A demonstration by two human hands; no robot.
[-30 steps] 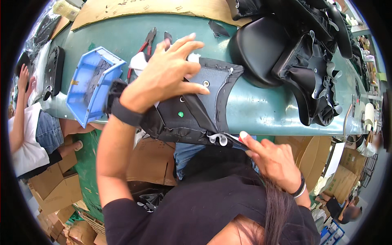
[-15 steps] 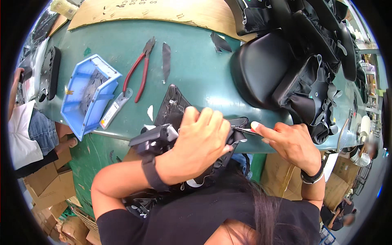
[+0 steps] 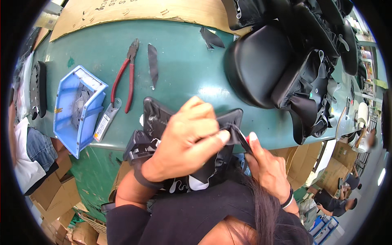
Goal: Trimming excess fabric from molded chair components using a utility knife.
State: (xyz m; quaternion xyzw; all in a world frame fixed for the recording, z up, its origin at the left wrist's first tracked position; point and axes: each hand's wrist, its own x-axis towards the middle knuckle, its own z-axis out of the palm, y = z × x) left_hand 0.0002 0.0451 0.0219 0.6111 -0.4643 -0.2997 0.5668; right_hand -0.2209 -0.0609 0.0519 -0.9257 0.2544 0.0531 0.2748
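A black leather-like padded piece (image 3: 154, 113) with stitched flaps lies across the table's near edge and my lap. My left hand (image 3: 191, 139) is closed on its black cover, thumb and curled fingers pinching the material by the right flap. From the right, my right hand (image 3: 268, 170) grips a slim pointed tool (image 3: 241, 139) with a dark metal blade and a bit of red near my thumb. Its tip meets the cover beside my left thumb. My fingers hide the handle, so its exact kind is unclear. A black device is strapped to my left wrist.
Red-handled cutting pliers (image 3: 124, 77), a snap-off blade case (image 3: 107, 120) and a blue bin (image 3: 79, 141) of dark pieces sit left on the green table. Black scraps (image 3: 152, 63) lie beyond. Black padded seats (image 3: 261, 65) are piled right; cardboard (image 3: 122, 14) lies at the back.
My right hand has moved left and down toward my body, turning the tool steeper. The padded piece's left flap has shifted left and fans wider. My view has moved slightly right.
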